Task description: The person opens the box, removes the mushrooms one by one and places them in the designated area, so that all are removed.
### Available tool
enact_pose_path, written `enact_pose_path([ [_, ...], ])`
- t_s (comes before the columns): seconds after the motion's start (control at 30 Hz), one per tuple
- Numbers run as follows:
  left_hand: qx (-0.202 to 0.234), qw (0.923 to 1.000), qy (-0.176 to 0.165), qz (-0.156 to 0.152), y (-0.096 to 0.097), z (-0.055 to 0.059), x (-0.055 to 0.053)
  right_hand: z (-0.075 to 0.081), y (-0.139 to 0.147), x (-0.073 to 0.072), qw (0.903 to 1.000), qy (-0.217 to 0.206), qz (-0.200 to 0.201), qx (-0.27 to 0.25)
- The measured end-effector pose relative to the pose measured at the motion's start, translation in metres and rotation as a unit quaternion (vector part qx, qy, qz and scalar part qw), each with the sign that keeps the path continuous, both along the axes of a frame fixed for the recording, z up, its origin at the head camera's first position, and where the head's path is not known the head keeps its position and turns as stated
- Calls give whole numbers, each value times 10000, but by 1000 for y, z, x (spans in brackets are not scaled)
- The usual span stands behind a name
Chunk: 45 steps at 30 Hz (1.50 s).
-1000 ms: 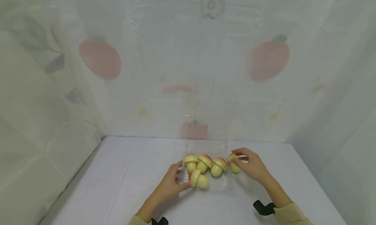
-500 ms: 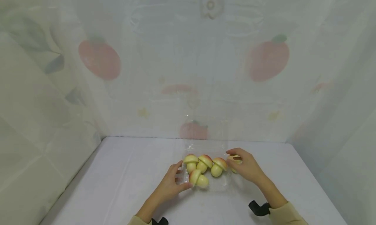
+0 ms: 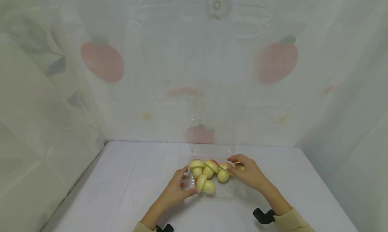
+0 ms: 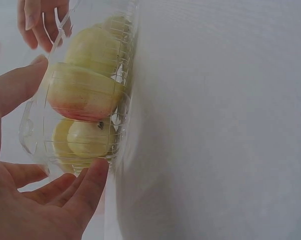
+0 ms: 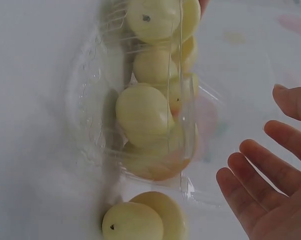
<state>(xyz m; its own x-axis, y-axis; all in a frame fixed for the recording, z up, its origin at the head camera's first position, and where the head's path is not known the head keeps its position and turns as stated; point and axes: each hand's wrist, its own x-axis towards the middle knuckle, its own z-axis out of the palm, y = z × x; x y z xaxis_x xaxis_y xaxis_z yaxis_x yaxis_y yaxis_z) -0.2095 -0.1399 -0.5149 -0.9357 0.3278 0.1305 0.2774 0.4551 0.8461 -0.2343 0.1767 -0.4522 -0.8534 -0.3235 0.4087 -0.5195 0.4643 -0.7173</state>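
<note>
**RT HAND OFF 5TH PC; 4 PCS IN CLAMSHELL, 1 OUT**

Near side: black wrist mount (image 3: pixel 263 216) at tan rt sleeve (image 3: pixel 292 221), over white table (image 3: pixel 121 195). L hand (image 3: pixel 176 188) at near-left corner of clear plastic clamshell (image 3: pixel 224 190); thumb on near side, fingers on left wall, lightly clamped, per L wrist view. Posn unchanged vs. 1 s ago.

In tray: nearest mushroom-shaped pc (image 3: pixel 206 185) lies tipped on its side. Behind it, row of 3 more, red-blushed caps: left (image 3: pixel 197 167), mid. (image 3: pixel 211 168), rt (image 3: pixel 223 173).

R hand (image 3: pixel 248 171): fingers well apart, slightly bent, nothing held; no contact seen in R wrist view. Chg: 1 s ago it was at the 5th pc; has since shifted left twd tray's rt edge. 5th pc (image 5: pixel 140 222) sits outside, just beside rt wall, approx. same spot. Judgement: that pc is ungripped, so not yet boxed w/ the others.

Far: clamshell lid (image 3: pixel 224 132) stands raised; fruit-print curtain (image 3: pixel 145 90) behind.
</note>
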Motion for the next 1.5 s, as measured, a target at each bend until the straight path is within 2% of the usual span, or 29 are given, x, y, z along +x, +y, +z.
enact_pose_path([
  [0.4,37,10000,-25,31,0,0,0,-2,-14,-1,9985,-327,433,47],
  [0.63,127,9999,-65,55,1,0,-1,-3,-22,1,9978,-256,599,99],
  [0.93,138,9999,-74,49,0,1,0,-7,-33,0,9957,-238,882,-116],
  [1.27,76,9999,-98,49,-1,2,1,-13,-44,-1,9961,-237,843,96],
  [1.5,91,9999,-82,72,0,2,1,-21,-51,-4,9943,-334,984,236],
])
